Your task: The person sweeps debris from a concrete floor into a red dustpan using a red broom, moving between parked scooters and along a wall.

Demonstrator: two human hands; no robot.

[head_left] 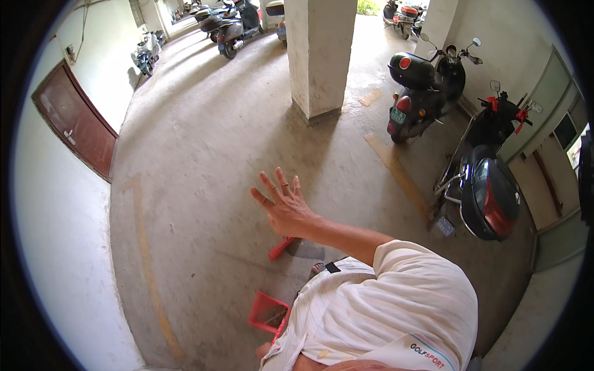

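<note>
My right hand (288,209) reaches out over the concrete floor with its fingers spread, and nothing shows in its grasp. Under its wrist is a red broom-like tool (280,249), mostly covered by the forearm; whether it touches the hand cannot be seen. A red plastic dustpan (260,310) with dirt in it is low in the view, beside my shirt. Only a small part of my left hand (263,350) shows at the bottom, by the dustpan's red handle (280,333); it appears to grip that handle, though the shirt hides most of it.
A square concrete pillar (320,60) stands ahead. Two black scooters, one nearer (487,195) and one farther (417,97), are parked on the right. A brown door (76,123) is in the left wall. Several more scooters (234,30) stand at the back. Yellow lines (146,259) mark the floor.
</note>
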